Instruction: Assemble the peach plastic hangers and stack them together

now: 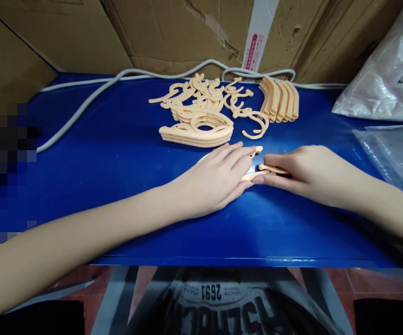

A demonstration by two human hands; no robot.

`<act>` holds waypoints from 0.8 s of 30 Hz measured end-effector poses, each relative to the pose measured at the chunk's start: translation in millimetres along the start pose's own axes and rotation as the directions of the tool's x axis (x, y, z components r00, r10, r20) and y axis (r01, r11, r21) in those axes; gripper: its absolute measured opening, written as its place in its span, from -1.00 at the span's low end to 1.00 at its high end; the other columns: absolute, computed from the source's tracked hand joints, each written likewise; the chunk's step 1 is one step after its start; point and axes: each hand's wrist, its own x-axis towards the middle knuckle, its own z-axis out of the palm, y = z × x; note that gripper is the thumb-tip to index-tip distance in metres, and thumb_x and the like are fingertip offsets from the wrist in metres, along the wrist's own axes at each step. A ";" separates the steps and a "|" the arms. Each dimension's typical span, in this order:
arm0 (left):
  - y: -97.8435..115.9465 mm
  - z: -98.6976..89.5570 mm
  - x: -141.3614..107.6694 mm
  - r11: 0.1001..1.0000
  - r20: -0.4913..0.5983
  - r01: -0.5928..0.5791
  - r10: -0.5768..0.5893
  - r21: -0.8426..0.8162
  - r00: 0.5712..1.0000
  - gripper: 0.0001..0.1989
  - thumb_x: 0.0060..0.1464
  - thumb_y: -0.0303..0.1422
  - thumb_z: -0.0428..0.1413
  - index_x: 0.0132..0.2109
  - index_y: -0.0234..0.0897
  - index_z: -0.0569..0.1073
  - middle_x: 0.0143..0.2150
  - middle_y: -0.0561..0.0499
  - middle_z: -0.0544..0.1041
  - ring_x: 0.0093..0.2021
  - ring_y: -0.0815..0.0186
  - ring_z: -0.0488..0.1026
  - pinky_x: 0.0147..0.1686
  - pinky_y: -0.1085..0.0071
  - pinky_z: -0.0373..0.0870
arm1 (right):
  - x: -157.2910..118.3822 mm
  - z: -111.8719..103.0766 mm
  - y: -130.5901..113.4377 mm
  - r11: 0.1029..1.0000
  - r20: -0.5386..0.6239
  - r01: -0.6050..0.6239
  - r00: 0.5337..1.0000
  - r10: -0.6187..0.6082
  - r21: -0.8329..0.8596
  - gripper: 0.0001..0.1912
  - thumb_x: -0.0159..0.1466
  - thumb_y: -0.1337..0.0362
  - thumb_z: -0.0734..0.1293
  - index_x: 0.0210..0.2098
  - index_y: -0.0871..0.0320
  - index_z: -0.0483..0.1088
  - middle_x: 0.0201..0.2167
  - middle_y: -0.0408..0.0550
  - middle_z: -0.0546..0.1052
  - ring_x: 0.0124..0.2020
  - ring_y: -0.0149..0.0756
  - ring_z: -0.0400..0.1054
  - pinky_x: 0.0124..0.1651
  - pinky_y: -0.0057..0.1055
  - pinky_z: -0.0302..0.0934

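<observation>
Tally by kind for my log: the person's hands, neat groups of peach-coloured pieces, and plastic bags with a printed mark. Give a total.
Hands: 2 (left hand, right hand)
Neat groups: 2 (front stack, row of curved pieces)
Marked plastic bag: 1
Total: 5
Not counted: the loose heap, whose pieces overlap too much.
</observation>
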 end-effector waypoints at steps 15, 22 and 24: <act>0.3 -2.8 0.4 0.998 0.027 -0.031 0.029 0.057 0.999 -0.62 0.56 -0.34 -0.05 0.25 -0.58 0.45 0.50 -0.48 0.38 0.50 -0.25 0.36 0.51 -0.14 0.32 | -0.5 -1.4 -5.1 0.997 0.008 -0.042 0.999 0.043 -0.066 -0.45 0.56 -0.20 0.12 -0.32 0.06 0.36 -0.56 -0.10 0.45 -0.55 -0.28 0.23 -0.36 -0.35 -0.13; -0.4 -3.1 0.2 0.996 0.005 -0.049 0.049 0.070 0.999 -0.64 0.55 -0.35 -0.05 0.21 -0.57 0.47 0.49 -0.48 0.40 0.48 -0.25 0.39 0.49 -0.12 0.35 | -2.0 0.1 -5.8 0.996 -0.019 -0.035 0.999 0.034 -0.085 -0.39 0.56 -0.25 0.07 -0.32 0.07 0.37 -0.57 -0.10 0.45 -0.56 -0.29 0.22 -0.39 -0.36 -0.13; -0.4 -3.1 0.2 0.996 0.011 -0.047 0.046 0.078 0.999 -0.64 0.55 -0.35 -0.05 0.22 -0.56 0.46 0.49 -0.47 0.40 0.48 -0.23 0.39 0.50 -0.11 0.35 | -1.8 0.0 -6.7 0.996 -0.011 -0.046 0.999 0.045 -0.078 -0.34 0.56 -0.29 0.02 -0.32 0.07 0.37 -0.58 -0.10 0.44 -0.57 -0.29 0.21 -0.39 -0.35 -0.12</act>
